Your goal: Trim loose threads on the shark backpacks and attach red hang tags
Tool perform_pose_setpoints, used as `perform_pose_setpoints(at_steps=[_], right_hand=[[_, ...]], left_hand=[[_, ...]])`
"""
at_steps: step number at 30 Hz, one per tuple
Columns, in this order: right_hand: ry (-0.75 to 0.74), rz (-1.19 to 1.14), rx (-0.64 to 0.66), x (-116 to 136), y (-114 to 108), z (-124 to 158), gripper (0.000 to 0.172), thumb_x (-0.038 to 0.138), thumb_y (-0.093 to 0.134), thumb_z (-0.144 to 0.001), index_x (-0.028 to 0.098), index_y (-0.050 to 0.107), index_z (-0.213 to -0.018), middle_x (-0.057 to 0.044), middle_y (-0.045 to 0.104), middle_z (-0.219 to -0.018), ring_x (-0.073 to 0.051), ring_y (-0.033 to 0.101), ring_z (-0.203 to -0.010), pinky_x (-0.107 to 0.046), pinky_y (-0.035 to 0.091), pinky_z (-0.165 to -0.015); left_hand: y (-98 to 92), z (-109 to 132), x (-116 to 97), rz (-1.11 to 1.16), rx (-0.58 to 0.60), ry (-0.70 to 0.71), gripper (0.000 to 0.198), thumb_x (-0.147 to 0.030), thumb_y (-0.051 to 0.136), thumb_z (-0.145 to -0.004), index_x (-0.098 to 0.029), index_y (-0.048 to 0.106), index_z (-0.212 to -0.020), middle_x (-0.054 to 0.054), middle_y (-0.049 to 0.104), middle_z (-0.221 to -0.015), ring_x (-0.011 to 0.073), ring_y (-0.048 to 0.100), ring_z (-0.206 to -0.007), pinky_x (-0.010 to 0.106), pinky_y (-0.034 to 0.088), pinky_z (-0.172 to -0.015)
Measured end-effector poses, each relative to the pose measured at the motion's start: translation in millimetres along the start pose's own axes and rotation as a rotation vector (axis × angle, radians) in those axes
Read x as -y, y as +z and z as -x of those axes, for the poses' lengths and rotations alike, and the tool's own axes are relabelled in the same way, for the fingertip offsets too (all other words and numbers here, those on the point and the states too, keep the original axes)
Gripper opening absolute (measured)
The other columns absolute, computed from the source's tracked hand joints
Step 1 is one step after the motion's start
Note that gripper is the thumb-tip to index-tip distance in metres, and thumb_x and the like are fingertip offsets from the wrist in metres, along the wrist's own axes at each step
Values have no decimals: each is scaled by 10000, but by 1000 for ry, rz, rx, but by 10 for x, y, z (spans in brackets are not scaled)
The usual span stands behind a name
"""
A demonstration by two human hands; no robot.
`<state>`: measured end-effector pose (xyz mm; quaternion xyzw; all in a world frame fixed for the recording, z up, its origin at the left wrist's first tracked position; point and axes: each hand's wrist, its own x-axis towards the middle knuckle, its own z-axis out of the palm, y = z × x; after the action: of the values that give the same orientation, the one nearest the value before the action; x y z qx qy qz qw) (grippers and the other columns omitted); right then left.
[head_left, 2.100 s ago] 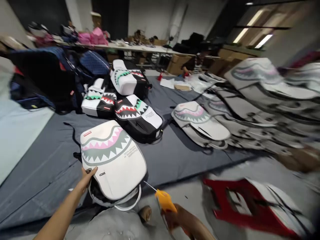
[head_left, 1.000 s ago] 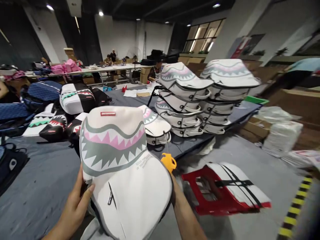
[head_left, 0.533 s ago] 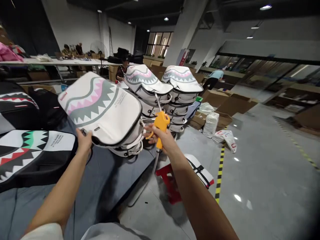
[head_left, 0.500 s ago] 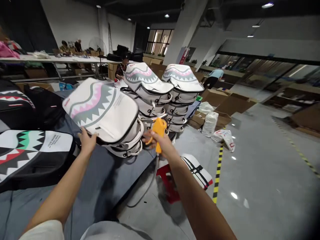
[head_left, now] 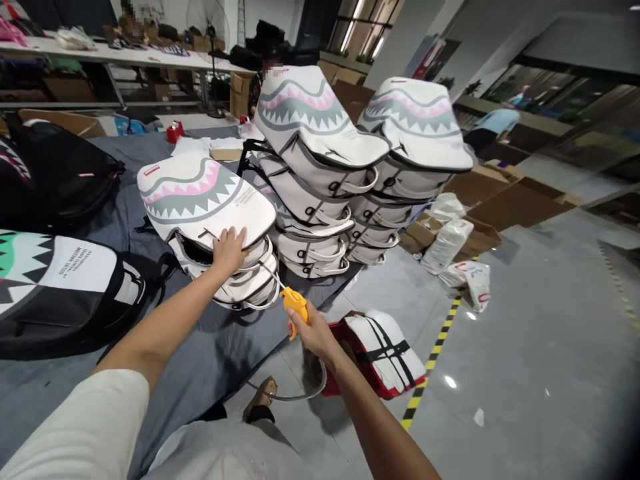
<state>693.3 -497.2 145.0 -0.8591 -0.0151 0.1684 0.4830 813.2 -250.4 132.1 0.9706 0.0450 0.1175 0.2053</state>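
My left hand [head_left: 230, 252] rests on the near edge of a white backpack [head_left: 200, 193] with a pink and grey shark-tooth print. Its fingers lie slightly spread over the front panel; the thumb is hidden. This backpack tops a short pile on the cloth-covered table. In my right hand [head_left: 315, 328] is an orange air blow gun [head_left: 295, 305], my fingers wrapped round its handle. The thin nozzle points up and left at the pile's carry handles. A grey hose [head_left: 300, 398] curves down from the gun toward the floor.
Two taller stacks of white backpacks [head_left: 320, 180] stand behind. Black backpacks [head_left: 65, 287] lie at left. On the floor to the right are a red container [head_left: 387, 390] with a white strapped item, plastic bags [head_left: 447, 247] and cartons [head_left: 520, 207]. A person [head_left: 493, 127] bends at the back right.
My left hand has moved right, from the backpack's left corner to its near edge. The backpack is lower and flatter on its pile. The blow gun has turned toward it. My view has tilted down.
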Motion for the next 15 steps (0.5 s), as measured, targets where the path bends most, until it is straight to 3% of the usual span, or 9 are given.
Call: perform_pose_setpoints(at_steps=[3, 5, 8, 10, 12, 15], right_hand=[[-70, 296, 39, 49, -277, -4, 282, 469, 491, -904, 217, 522, -1029, -24, 664, -746, -213, 661, -674, -294, 482, -623], [-92, 505, 19, 184, -483, -37, 270, 439, 480, -923, 211, 538, -1057, -46, 682, -765, -234, 672, -730, -285, 451, -631], [-129, 796, -6, 541, -740, -151, 326, 455, 474, -943, 197, 537, -1131, -85, 702, -819, -263, 684, -786, -282, 414, -626], [-182, 976, 8, 816, -833, -270, 367, 488, 460, -953, 197, 534, -1164, -104, 709, -865, -278, 689, -813, -291, 412, -635], [-233, 1146, 58, 1050, -857, -413, 378, 495, 435, -969, 192, 545, -1166, -124, 712, -889, -295, 692, -825, -315, 432, -655], [-229, 1387, 147, 1268, -823, -622, 338, 386, 420, -992, 134, 565, -1164, -186, 710, -921, -338, 694, -848, -386, 467, -685]], left_hand=[[-235, -96, -88, 32, -25, -104, 435, -418, 466, -929, -253, 598, -1309, 159, 659, -1218, 339, 572, -1151, 438, 421, -915], [-528, -133, -111, 62, -135, -217, 420, -455, 406, -949, -240, 671, -1194, 128, 721, -1019, 297, 638, -969, 365, 431, -794], [-990, -58, -103, 158, -379, -264, 408, -466, 440, -930, -190, 724, -1026, 66, 707, -807, 219, 617, -768, 287, 369, -669], [-1177, 61, -110, 236, -454, -220, 376, -445, 483, -906, -164, 730, -947, 27, 669, -726, 174, 569, -695, 263, 330, -633], [-1221, 174, -143, 319, -448, -198, 358, -429, 504, -891, -151, 727, -905, 10, 647, -698, 155, 541, -675, 253, 318, -624], [-1122, 246, -198, 445, -402, -187, 335, -411, 516, -882, -149, 725, -872, 7, 646, -705, 159, 543, -686, 250, 330, -625]])
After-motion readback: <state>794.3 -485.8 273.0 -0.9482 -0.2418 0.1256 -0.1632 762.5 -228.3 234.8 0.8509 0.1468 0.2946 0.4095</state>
